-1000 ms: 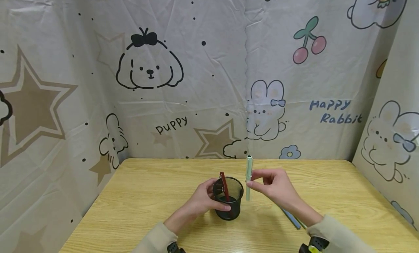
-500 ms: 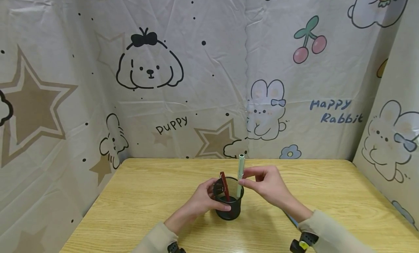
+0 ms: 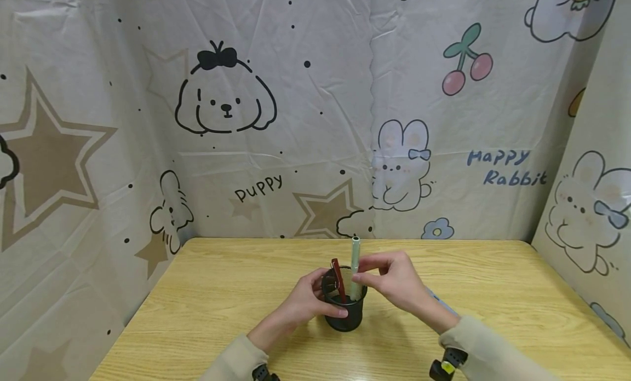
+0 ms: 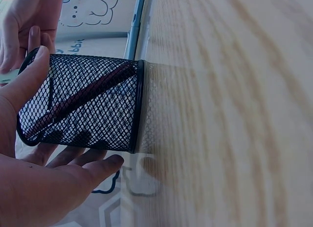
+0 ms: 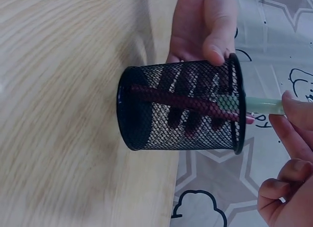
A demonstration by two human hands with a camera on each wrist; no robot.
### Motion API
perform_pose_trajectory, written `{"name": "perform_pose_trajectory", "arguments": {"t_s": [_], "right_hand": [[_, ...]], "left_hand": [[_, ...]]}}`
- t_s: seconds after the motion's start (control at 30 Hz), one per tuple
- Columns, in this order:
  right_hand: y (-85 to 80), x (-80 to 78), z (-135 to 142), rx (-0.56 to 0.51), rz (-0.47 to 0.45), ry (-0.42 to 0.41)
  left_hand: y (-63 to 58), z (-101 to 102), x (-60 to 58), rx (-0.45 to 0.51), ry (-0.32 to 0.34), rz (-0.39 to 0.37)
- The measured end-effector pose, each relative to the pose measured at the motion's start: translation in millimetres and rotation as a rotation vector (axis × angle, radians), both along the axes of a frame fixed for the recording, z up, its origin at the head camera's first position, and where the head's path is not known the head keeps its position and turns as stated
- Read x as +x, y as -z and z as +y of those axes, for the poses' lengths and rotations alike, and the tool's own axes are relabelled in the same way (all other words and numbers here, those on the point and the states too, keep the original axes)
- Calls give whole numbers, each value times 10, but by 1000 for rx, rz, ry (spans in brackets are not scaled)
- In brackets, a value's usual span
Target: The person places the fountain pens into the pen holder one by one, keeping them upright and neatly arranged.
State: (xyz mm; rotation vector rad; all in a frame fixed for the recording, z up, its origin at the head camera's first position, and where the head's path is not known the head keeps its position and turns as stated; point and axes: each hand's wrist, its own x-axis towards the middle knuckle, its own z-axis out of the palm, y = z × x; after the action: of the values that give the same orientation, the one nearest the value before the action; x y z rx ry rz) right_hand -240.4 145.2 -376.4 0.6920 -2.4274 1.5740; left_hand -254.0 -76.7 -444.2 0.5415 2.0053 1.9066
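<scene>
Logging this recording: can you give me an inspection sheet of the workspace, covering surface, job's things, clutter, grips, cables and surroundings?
Surface: light wood-grain table.
Job's things: black mesh cup, upright; red pen leaning inside; pale green pen, lower end inside the cup.
Clutter: loose blue pen on the table, partly hidden.
Grips: left grip holds the cup; right grip pinches the green pen.
Cables: nothing seen.
Surroundings: cartoon-printed backdrop.

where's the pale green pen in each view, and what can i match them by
Head: lower middle, the pale green pen upright, partly inside the black mesh cup.
Left wrist: just a sliver at the left edge, by the cup's mouth.
Right wrist: right of centre, lower part seen through mesh.
Shared landmark: the cup.
</scene>
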Motion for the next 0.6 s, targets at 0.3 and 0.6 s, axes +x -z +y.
{"name": "perform_pose_trajectory", "arguments": {"t_s": [0.3,0.6], "right_hand": [[98,-25,-67,70,-28,-15],[-50,94,-161,108,-61,-39]], "left_hand": [[-4,2,3,12,0,-7],[2,9,4,31,6,-6]]}}
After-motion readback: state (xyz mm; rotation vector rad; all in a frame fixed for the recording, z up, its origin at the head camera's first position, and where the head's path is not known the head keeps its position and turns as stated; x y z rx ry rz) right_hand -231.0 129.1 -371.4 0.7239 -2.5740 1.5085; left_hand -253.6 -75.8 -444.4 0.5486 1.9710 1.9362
